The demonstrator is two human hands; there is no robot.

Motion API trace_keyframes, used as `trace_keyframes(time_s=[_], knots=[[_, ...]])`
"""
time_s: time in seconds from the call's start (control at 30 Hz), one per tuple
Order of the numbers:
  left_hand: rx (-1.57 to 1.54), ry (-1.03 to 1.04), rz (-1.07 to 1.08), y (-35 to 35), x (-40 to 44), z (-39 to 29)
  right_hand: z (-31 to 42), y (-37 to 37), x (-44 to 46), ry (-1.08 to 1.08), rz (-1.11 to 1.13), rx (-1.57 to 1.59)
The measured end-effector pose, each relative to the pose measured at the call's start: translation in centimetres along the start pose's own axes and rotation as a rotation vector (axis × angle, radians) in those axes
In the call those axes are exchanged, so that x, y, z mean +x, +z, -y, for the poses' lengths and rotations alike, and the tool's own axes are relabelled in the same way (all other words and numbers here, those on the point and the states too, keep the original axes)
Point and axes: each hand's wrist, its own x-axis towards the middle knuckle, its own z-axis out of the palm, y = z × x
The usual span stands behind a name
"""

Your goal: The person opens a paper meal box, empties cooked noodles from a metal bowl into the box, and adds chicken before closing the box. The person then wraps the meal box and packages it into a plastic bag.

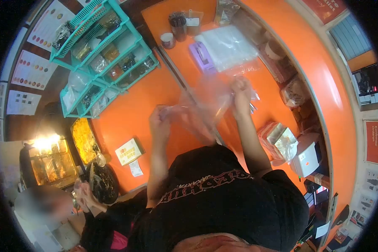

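Observation:
A clear plastic bag [206, 107] is stretched between my two hands above the orange counter, partly smeared by motion. My left hand [159, 119] is closed on one edge of it. Higher up and to the right, my right hand [240, 89] grips the other side with its fingers closed. Just beyond my right hand lies a stack of clear plastic bags [229, 46], with a purple box-shaped dispenser [201, 56] beside it. To the left of my left arm rests a small printed food box [128, 152], and a paper slip [135, 168] lies by it.
Teal basket racks [109, 63] with packets stand at the back left. A tray of yellow food [84, 140] and a dark pan [103, 183] are left, near a co-worker's hands [86, 197]. Stacked wrapped boxes [277, 140] sit right of my arm. A metal strip [172, 67] crosses the counter.

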Motion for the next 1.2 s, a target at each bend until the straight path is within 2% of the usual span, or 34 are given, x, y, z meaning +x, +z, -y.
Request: trace_keyframes(time_s=[0.1, 0.13, 0.2, 0.23, 0.3, 0.33, 0.4, 0.5, 0.53, 0.6, 0.63, 0.7, 0.73, 0.83, 0.9, 0.93, 1.0, 1.07, 1.13, 1.2], knots=[[-0.033, -0.017, 0.076, -1.4, -0.1, -1.5, -1.3, -1.9, 1.3, -0.513, -0.12, -0.211], [-0.029, -0.051, 0.143, -1.3, -0.5, -3.3, -3.0, -3.6, 2.4, -0.786, -0.099, -0.584], [-0.128, -0.136, 0.317, -1.5, -0.9, -4.3, -0.8, -1.4, -1.0, -0.87, 0.425, -0.681], [-0.045, -0.127, 0.415, -1.4, -0.6, -4.7, 0.5, 0.0, -1.0, -0.896, 0.768, -0.726], [0.141, -0.106, 0.569, -1.6, -0.5, -5.5, 0.0, 2.6, -3.4, -0.418, 1.17, -0.658], [0.141, -0.077, 0.569, -1.5, -0.5, -6.0, -0.6, 3.5, -3.9, -0.172, 1.37, -0.659], [0.142, -0.02, 0.557, -1.6, -0.5, -7.0, -4.1, 3.3, -3.7, -0.192, 1.283, -0.704], [0.378, -0.131, 0.634, -3.0, -0.8, -9.2, -6.8, 3.5, -3.5, -0.379, 1.326, -0.593], [0.318, -0.15, 0.721, -3.4, -0.6, -8.8, -7.1, 3.5, -3.6, -0.466, 1.367, -0.526], [0.213, -0.188, 0.91, -4.3, 0.0, -8.0, -5.5, 4.4, -5.1, -0.207, 1.461, -0.6], [0.341, -0.109, 0.89, -4.7, 0.4, -8.2, -4.9, 4.7, -5.6, -0.078, 1.498, -0.63], [0.595, 0.059, 0.833, -5.5, 0.9, -8.8, -5.4, 4.7, -5.6, -0.28, 1.427, -0.65], [0.638, 0.112, 0.72, -5.9, 0.9, -9.0, -5.6, 4.4, -5.3, -0.381, 1.384, -0.662], [0.722, 0.323, 0.422, -7.1, 1.4, -8.5, -5.7, 4.3, -4.0, -0.26, 1.493, -0.613], [0.72, 0.501, 0.23, -7.6, 2.2, -6.2, -5.2, 4.0, -3.8, 0.159, 1.471, -0.35], [0.838, 0.669, 0.116, -7.1, 2.1, -6.5, -5.2, 3.9, -3.9, 0.374, 1.458, -0.212], [1.057, 0.984, -0.148, -5.3, 1.2, -7.3, -5.1, 3.4, -4.1, 0.207, 1.375, -0.358], [1.093, 1.072, -0.362, -3.5, -0.9, -8.5, -4.4, 2.9, -4.6, 0.065, 1.27, -0.538], [1.005, 1.019, -0.487, -3.4, -2.0, -6.5, -3.0, 2.4, -5.3, -0.057, 1.134, -0.756], [0.806, 0.822, -0.534, -4.6, -3.0, -0.4, -4.0, 1.9, -5.5, -0.108, 0.992, -0.745]])
